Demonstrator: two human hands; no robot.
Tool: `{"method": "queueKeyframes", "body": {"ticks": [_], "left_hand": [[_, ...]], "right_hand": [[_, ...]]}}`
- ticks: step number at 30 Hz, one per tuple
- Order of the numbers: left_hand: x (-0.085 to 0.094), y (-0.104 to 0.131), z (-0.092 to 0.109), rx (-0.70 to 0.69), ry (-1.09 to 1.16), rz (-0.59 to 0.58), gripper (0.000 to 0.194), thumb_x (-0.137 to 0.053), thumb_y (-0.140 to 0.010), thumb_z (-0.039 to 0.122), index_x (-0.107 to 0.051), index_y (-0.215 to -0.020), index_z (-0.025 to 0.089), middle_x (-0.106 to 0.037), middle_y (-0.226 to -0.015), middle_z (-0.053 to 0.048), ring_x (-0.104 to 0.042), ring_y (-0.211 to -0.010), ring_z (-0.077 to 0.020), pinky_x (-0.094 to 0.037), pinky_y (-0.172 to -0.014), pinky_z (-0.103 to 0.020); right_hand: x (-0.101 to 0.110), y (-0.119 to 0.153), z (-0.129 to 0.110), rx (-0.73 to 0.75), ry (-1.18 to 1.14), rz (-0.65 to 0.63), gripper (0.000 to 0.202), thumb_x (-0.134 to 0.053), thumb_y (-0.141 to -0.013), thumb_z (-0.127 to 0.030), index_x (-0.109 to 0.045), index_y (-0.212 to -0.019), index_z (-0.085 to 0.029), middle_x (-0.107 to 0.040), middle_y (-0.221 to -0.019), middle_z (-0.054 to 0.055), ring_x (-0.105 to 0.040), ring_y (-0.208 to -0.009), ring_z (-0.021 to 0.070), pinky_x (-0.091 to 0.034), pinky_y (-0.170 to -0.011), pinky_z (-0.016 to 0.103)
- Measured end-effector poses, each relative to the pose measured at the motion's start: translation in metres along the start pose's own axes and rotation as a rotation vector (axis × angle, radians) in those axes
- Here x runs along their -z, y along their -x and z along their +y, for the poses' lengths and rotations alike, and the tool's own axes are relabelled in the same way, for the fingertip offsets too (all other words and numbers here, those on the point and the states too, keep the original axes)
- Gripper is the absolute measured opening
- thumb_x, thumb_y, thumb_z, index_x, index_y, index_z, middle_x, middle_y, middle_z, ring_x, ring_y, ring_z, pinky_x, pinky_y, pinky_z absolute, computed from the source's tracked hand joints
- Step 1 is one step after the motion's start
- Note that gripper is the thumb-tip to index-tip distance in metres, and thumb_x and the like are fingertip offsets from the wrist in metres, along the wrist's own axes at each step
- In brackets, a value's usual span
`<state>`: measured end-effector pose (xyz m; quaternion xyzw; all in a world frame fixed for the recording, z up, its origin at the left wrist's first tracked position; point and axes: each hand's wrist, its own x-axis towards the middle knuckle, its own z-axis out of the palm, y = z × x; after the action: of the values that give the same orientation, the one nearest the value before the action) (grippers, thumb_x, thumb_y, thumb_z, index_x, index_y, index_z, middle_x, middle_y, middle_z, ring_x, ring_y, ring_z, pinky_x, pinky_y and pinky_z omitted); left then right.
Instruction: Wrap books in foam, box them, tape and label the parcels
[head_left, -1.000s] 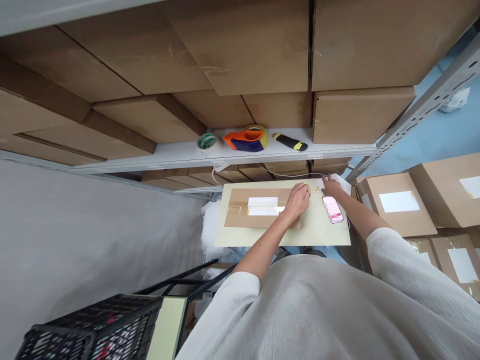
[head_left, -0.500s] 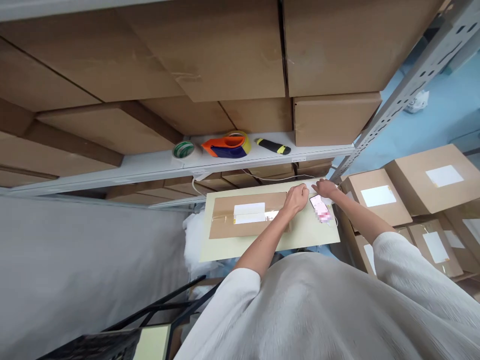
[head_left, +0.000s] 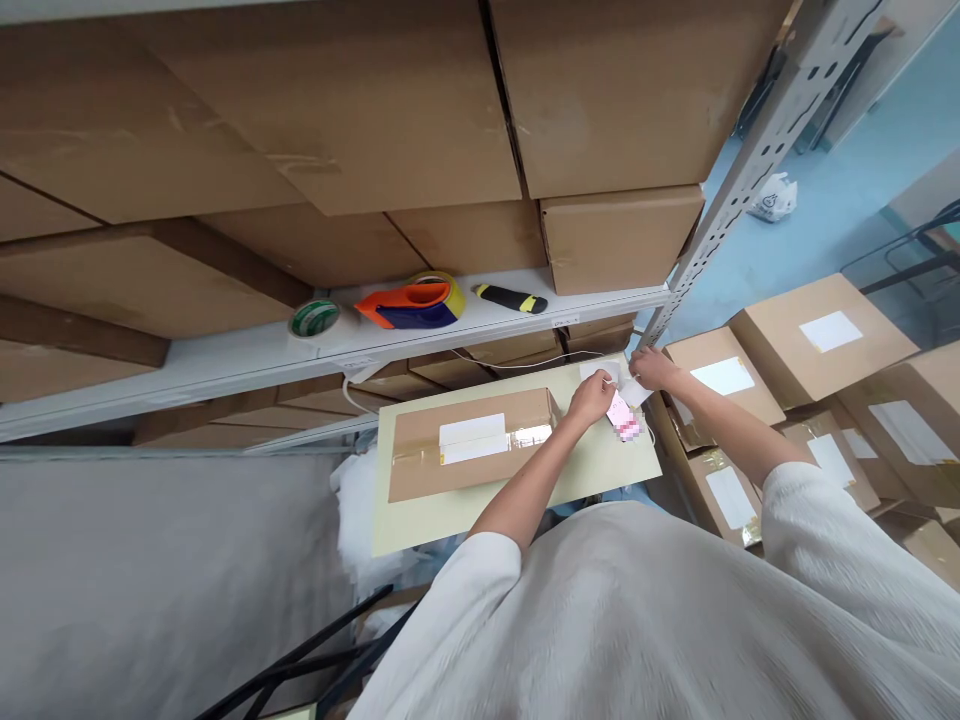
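Observation:
A long taped cardboard box (head_left: pixel 420 450) with a white label (head_left: pixel 472 440) lies on the pale yellow board (head_left: pixel 600 470). My left hand (head_left: pixel 591 397) is just past the box's right end, its fingers pinched on a small piece of white paper. To its right, my right hand (head_left: pixel 651 368) is closed on another part of white paper (head_left: pixel 635 391) near the board's far right corner. Whether both hold one sheet is too small to tell. A phone with a pink screen (head_left: pixel 624 416) lies just below the papers, partly covered.
On the shelf (head_left: pixel 334 345) ahead are green tape (head_left: pixel 315 318), an orange and blue tape dispenser (head_left: pixel 416 303) and a black and yellow cutter (head_left: pixel 511 299). Labelled boxes (head_left: pixel 825 340) are stacked at right. A metal post (head_left: pixel 739 185) rises beside them.
My view has shifted right. My hands have moved slightly apart, and the white paper between them shows more clearly and now overlaps the phone's top.

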<state>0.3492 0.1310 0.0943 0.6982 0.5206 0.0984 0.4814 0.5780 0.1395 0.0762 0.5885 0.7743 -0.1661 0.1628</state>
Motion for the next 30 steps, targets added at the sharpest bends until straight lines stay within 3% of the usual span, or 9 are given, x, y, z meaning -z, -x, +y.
{"method": "queueKeyframes", "body": {"ticks": [3, 7, 10, 16, 19, 26, 30], "left_hand": [[-0.002, -0.004, -0.003, -0.035, 0.030, 0.036, 0.009, -0.067, -0.103, 0.026, -0.069, -0.112, 0.027, -0.078, -0.103, -0.004, -0.072, -0.093, -0.0231, -0.049, -0.080, -0.032], [-0.005, -0.009, -0.006, -0.054, 0.080, 0.080, 0.014, -0.075, -0.096, 0.022, -0.070, -0.109, 0.027, -0.076, -0.094, -0.001, -0.071, -0.089, -0.0219, -0.051, -0.081, -0.032], [-0.008, -0.010, -0.005, -0.096, 0.140, 0.131, 0.018, -0.081, -0.091, 0.022, -0.068, -0.103, 0.026, -0.075, -0.098, -0.001, -0.070, -0.089, -0.0203, -0.053, -0.083, -0.032], [-0.010, -0.003, -0.001, -0.148, 0.175, 0.224, 0.032, -0.090, -0.084, 0.030, -0.060, -0.096, 0.025, -0.071, -0.108, -0.002, -0.070, -0.095, -0.0208, -0.054, -0.088, -0.035], [-0.006, 0.000, 0.001, -0.140, 0.158, 0.252, 0.039, -0.091, -0.083, 0.031, -0.055, -0.097, 0.026, -0.068, -0.105, -0.001, -0.068, -0.094, -0.0201, -0.052, -0.086, -0.034], [0.003, 0.006, 0.003, -0.137, 0.078, 0.280, 0.037, -0.083, -0.087, 0.020, -0.052, -0.104, 0.028, -0.065, -0.095, 0.002, -0.066, -0.089, -0.0198, -0.048, -0.082, -0.032], [0.005, 0.009, 0.005, -0.112, 0.062, 0.258, 0.026, -0.078, -0.092, 0.019, -0.057, -0.104, 0.028, -0.070, -0.093, 0.001, -0.069, -0.090, -0.0215, -0.049, -0.083, -0.032]], "right_hand": [[0.005, -0.003, 0.003, -0.035, -0.172, 0.078, 0.023, -0.072, -0.094, -0.031, -0.088, -0.110, -0.024, -0.073, -0.136, 0.017, -0.058, -0.130, 0.0417, -0.043, -0.109, 0.054], [0.010, -0.011, 0.003, -0.023, -0.568, 0.142, 0.020, -0.076, -0.092, -0.038, -0.087, -0.098, -0.023, -0.082, -0.105, 0.010, -0.070, -0.103, 0.0305, -0.052, -0.091, 0.039], [0.013, -0.016, -0.001, -0.004, -0.893, 0.185, 0.019, -0.078, -0.089, -0.037, -0.085, -0.096, -0.021, -0.081, -0.091, 0.005, -0.069, -0.086, 0.0234, -0.053, -0.079, 0.032], [0.025, -0.009, -0.021, -0.108, -1.394, 0.189, 0.032, -0.078, -0.085, -0.034, -0.079, -0.114, -0.020, -0.080, -0.100, 0.004, -0.070, -0.089, 0.0194, -0.054, -0.077, 0.027], [0.033, -0.004, -0.030, -0.117, -1.614, 0.106, 0.040, -0.076, -0.083, -0.029, -0.074, -0.123, -0.022, -0.080, -0.101, 0.003, -0.071, -0.090, 0.0179, -0.054, -0.073, 0.024], [0.043, 0.010, -0.039, -0.078, -1.780, -0.014, 0.058, -0.075, -0.072, -0.015, -0.070, -0.129, -0.025, -0.083, -0.111, 0.004, -0.075, -0.098, 0.0173, -0.058, -0.075, 0.022], [0.038, 0.013, -0.039, -0.050, -1.743, 0.000, 0.052, -0.075, -0.075, -0.018, -0.068, -0.126, -0.025, -0.083, -0.114, 0.005, -0.077, -0.101, 0.0178, -0.061, -0.083, 0.026]]}}
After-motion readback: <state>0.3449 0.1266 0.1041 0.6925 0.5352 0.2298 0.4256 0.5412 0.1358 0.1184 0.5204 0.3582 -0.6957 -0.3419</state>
